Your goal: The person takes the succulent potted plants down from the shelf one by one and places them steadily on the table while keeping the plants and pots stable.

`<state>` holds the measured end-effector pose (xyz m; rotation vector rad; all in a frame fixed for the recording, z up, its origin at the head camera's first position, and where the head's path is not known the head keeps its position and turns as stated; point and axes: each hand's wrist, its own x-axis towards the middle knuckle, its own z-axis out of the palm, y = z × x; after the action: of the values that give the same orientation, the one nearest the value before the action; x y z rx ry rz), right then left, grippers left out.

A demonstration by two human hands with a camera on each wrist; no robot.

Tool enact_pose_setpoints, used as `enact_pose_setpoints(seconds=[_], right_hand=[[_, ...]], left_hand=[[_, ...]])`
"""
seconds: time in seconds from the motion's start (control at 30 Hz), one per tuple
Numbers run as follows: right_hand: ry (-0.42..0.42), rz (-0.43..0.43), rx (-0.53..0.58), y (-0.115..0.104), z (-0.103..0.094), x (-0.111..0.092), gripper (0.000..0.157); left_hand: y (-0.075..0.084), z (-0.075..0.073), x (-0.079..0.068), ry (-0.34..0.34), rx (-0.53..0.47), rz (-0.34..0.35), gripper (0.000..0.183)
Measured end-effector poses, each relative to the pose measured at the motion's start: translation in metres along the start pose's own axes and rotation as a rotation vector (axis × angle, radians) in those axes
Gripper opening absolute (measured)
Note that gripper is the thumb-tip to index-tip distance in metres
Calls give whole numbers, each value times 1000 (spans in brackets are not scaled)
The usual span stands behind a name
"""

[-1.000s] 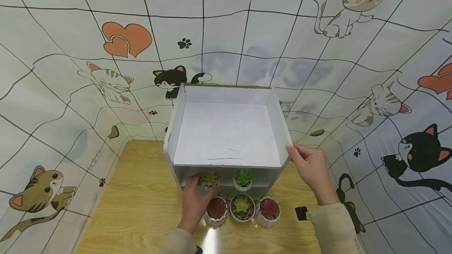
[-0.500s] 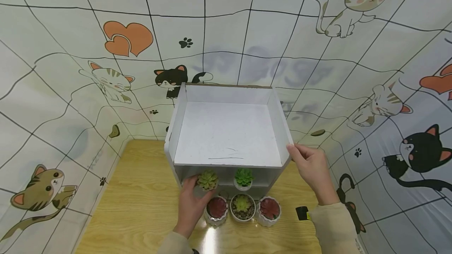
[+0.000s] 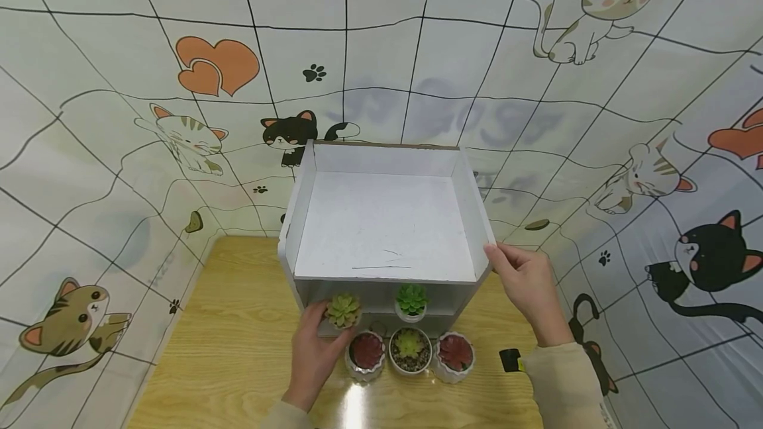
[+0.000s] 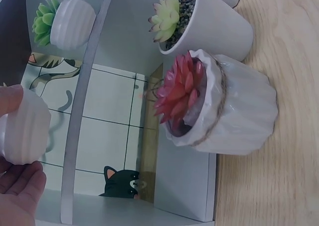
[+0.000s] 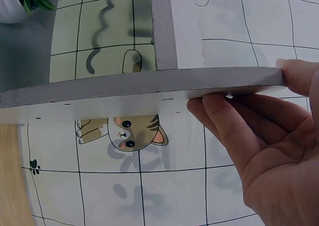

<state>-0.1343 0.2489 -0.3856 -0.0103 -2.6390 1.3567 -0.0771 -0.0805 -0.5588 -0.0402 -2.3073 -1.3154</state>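
My left hand (image 3: 316, 353) grips a small white ribbed pot (image 4: 27, 126) with a pale green succulent (image 3: 343, 311). In the head view it is at the front left of a white shelf unit (image 3: 381, 224); the left wrist view shows thumb and fingers on opposite sides of the pot. With thumb and fingers my right hand (image 3: 527, 290) pinches the unit's right side panel (image 5: 139, 84) at its upper front edge. A bright green succulent in a similar pot (image 3: 411, 302) stands on the middle shelf, right of the held one.
Three larger white pots line up on the wooden table (image 3: 226, 349) before the unit: a red succulent pot (image 3: 365, 356), a yellow-green succulent pot (image 3: 409, 351) and another red succulent pot (image 3: 454, 357). A cat-patterned cloth (image 3: 381, 51) hangs behind. A small black item (image 3: 509, 360) lies near the right sleeve.
My left hand has drawn the pale green succulent pot leftward and slightly toward me, out from under the top board. The right hand stays on the side panel.
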Motion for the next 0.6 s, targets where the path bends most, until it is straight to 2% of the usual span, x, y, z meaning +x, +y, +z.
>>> enact_pose_setpoints(seconds=[0.2,0.6], right_hand=[[-2,-1,4,0,0,0,50],[16,-16,-5,1,1,0,48]], left_hand=[[-4,-5,-4,8,21,5,61],[-11,-10,-11,32,-4,30,62]])
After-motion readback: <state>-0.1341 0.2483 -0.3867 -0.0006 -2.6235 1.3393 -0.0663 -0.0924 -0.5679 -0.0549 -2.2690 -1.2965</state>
